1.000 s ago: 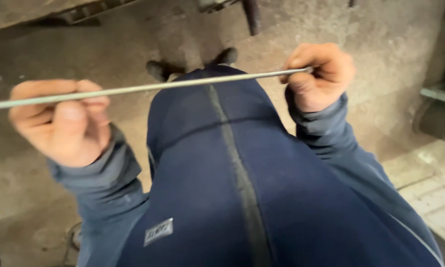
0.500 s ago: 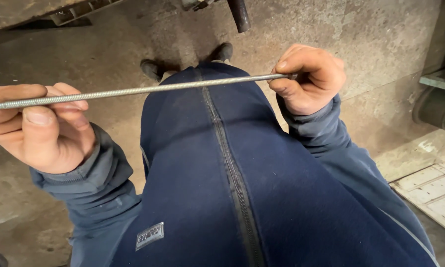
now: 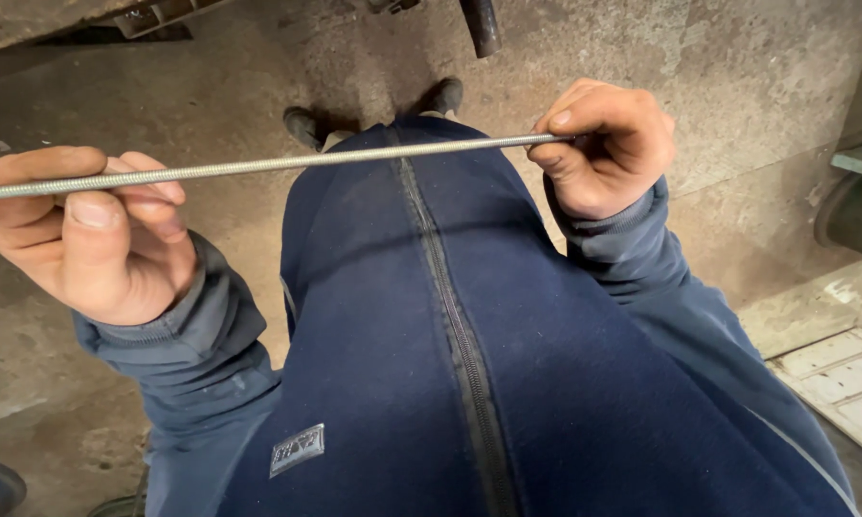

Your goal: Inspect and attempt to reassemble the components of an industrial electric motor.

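Head view looks straight down the front of the person, over a dark blue zipped jacket (image 3: pixel 469 364), and both hands are up in front of the chest. The left hand (image 3: pixel 91 239) is closed around a long thin metal rod (image 3: pixel 354 158); the fingers wrap over it and the thumb lies flat below. The right hand (image 3: pixel 608 148) is also closed, and it pinches the other end of the rod between the thumb and the bent fingers. The rod has a fine thread along its length and runs almost level from one hand to the other, a little higher at the right hand. Past the left hand it goes on out of the picture, so I cannot tell how long it is.

As for progress, I judge that the rod is only being held and looked at: it seems straight, nothing is screwed onto it, and no tool is near either hand. Whatever must be done with it is, as far as I can see, not yet begun.

Below the hands are the tips of two dark shoes (image 3: pixel 306 124) on a stained concrete floor (image 3: pixel 756 77). Beyond the right hand, low down, lies a pale ribbed panel (image 3: pixel 847 378).
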